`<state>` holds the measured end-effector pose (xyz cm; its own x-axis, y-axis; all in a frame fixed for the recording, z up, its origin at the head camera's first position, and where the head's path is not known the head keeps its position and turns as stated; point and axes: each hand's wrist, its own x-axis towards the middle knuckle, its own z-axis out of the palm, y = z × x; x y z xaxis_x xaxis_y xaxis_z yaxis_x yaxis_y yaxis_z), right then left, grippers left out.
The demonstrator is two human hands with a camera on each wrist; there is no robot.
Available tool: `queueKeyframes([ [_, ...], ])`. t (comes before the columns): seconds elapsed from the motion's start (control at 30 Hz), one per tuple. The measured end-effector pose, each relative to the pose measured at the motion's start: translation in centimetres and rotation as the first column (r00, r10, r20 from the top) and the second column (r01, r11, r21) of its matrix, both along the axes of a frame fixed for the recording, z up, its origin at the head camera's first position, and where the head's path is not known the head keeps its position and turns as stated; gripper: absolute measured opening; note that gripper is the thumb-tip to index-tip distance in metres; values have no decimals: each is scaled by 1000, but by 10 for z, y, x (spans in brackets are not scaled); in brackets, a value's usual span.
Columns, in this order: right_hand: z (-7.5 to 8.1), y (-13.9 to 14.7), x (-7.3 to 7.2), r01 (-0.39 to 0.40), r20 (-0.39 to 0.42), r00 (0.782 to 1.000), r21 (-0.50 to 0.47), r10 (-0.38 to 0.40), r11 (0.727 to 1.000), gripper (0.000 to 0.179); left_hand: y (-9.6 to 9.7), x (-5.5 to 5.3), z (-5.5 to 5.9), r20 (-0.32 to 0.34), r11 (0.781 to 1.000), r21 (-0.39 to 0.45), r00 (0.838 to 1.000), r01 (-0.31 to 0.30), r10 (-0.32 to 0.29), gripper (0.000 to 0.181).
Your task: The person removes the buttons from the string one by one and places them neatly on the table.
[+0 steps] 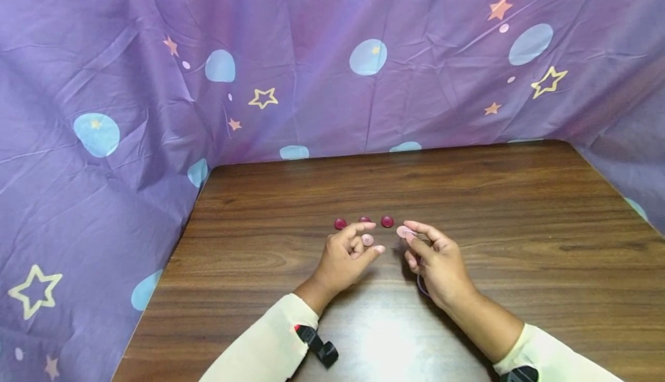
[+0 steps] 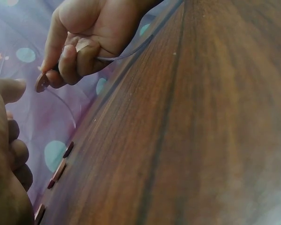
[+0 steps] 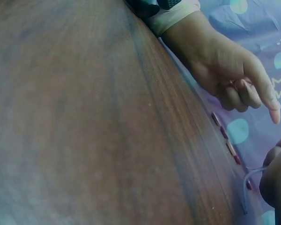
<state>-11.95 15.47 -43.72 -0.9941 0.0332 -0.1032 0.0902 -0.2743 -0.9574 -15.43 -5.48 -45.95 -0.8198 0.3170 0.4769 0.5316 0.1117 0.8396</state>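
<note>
My right hand [image 1: 441,266] pinches a pale pink button [image 1: 404,232] between thumb and fingertips. A thin lilac cord [image 2: 62,103] passes at the button, its short end dangling; the longer part trails from under the palm toward the table. My left hand [image 1: 343,261] hovers to the left, thumb and index finger held apart with nothing between them, the other fingers bent. Just past it lies another pink button [image 1: 367,240] on the table. Dark red buttons [image 1: 387,221] sit in a row behind, one partly covered by the left index finger.
The brown wood-grain table [image 1: 260,197] carries the buttons near its middle. A purple cloth [image 1: 312,36] with stars and blue spots hangs behind and beside it. Black straps [image 1: 317,344] are worn around the cream sleeves. Bright glare lies on the table's near part.
</note>
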Motion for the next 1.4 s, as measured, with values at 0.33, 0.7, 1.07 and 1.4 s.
queueKeyframes([
  [0.33,0,-3,1,-29,-22,999,-20,29,999,19,2,3,-1,-20,999,-24,999,43,-44,49],
  [0.7,0,-4,2,-92,-13,996,74,93,993,13,2,2,-2,17,998,-38,999,52,-51,46],
  [1.07,-1,-5,4,-180,-53,981,123,188,976,21,2,1,0,-72,993,-91,994,71,-78,45],
  [1.4,-2,-6,5,-194,-54,978,150,203,970,24,1,-1,-3,-57,990,-68,990,122,-126,41],
])
